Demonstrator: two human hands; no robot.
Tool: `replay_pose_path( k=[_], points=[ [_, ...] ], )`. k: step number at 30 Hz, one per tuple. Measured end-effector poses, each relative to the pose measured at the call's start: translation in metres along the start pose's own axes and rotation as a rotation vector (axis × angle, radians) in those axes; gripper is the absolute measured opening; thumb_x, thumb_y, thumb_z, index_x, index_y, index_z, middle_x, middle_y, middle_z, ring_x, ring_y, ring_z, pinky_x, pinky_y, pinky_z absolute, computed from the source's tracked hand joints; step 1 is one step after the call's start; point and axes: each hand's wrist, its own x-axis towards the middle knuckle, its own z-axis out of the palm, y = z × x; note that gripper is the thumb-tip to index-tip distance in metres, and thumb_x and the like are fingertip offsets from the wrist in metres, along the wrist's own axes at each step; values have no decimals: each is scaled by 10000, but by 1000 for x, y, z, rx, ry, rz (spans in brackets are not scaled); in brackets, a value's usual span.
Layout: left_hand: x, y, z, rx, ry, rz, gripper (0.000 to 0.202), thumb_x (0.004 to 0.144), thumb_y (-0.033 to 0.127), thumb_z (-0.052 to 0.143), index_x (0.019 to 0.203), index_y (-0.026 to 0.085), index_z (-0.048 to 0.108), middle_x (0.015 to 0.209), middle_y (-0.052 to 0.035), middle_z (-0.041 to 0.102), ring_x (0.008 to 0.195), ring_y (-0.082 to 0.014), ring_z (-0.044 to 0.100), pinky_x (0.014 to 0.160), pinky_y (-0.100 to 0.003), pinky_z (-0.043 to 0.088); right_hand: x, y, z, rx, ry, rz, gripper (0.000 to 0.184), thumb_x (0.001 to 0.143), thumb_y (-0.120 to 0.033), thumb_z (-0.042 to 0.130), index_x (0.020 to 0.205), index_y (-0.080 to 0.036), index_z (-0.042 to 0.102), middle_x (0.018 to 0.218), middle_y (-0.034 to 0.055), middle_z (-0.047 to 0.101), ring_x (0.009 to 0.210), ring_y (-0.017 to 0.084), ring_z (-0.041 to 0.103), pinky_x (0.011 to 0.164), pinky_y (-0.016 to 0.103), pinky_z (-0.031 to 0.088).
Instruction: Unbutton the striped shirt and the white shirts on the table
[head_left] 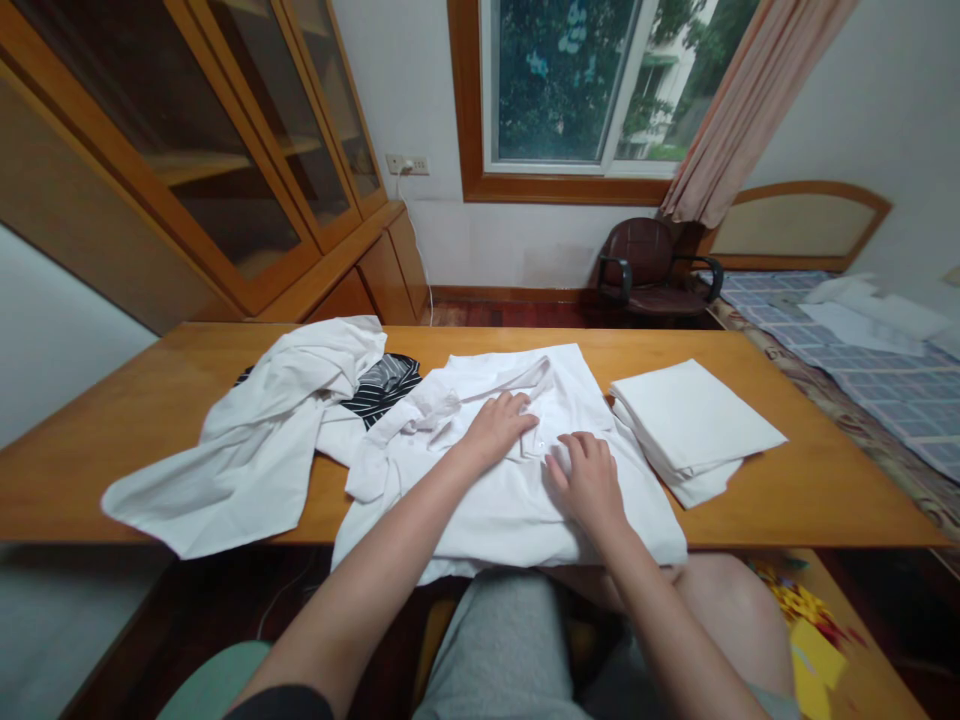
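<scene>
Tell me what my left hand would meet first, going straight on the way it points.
Probably a raised fold of the white shirt: the left hand points forward and rightward over the cloth. How high the fold stands is hard to judge.

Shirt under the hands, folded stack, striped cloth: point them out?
Shirt (517, 500): head view, plain fabric near its middle.
Folded stack (694, 418): head view, middle of its top face.
Striped cloth (384, 388): head view, the striped part that shows.
</scene>
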Motion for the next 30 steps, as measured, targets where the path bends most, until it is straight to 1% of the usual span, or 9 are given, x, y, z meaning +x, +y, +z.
replay_pose_path(
  k=[3,8,11,14,16,19,22,25,30],
  points=[
    [15,-4,4,53,-88,35,137,931,240,578,922,221,713,1200,-75,601,1052,-239,531,813,-349,467,-5,19,6,34,43,41,364,951,-388,532,1236,-167,581,1178,155,586,1051,302,503,881,425,434],
    [24,-18,1,-30,-112,34,195,922,129,507,940,211,683,1053,-79,647,967,-222,557,822,-327,457,-8,33,12,121,71,49,392,971,-391,496,1274,-148,541,1176,163,592,1074,301,511,941,448,424],
    [22,-18,-6,-111,-132,85,272,942,156,484,1099,275,672,1225,-48,618,1066,-215,554,892,-319,442,-8,34,13,148,79,56,355,979,-381,480,1238,-148,548,1153,161,602,1075,298,512,950,450,416],
    [22,-8,-12,-198,-165,146,397,939,171,517,1273,363,612,1384,-25,539,1155,-212,529,939,-318,429,-8,34,13,179,90,64,282,979,-354,471,1159,-158,565,1094,149,608,1026,289,513,926,439,421],
    [25,-1,-13,-215,-195,178,391,905,154,574,1223,369,647,1317,-39,581,1112,-218,544,901,-314,440,-8,35,13,189,92,80,236,978,-334,466,1106,-163,567,1049,138,603,979,281,507,905,429,423],
    [31,7,-9,-168,-210,177,188,880,164,608,976,289,711,1079,-72,645,981,-229,573,809,-316,451,-7,35,12,181,80,97,186,979,-326,465,1027,-178,566,984,119,592,932,274,495,881,418,418],
    [35,5,-3,-178,-197,94,116,868,157,595,835,229,679,919,-71,641,867,-218,596,761,-316,448,-7,33,10,168,63,101,162,981,-322,466,962,-194,563,936,101,583,897,265,489,858,408,410],
    [38,-9,-3,-222,-132,-7,118,857,139,568,833,217,654,896,-59,646,839,-208,611,766,-310,449,-6,32,9,153,59,105,169,991,-307,447,935,-197,563,924,98,580,892,263,485,849,406,404],
    [30,-56,-21,-229,197,-412,112,840,104,533,814,198,588,886,-53,634,865,-204,592,803,-320,469,-7,31,9,134,74,97,177,993,-270,433,949,-200,590,948,114,591,927,275,487,849,418,401]
  ],
)
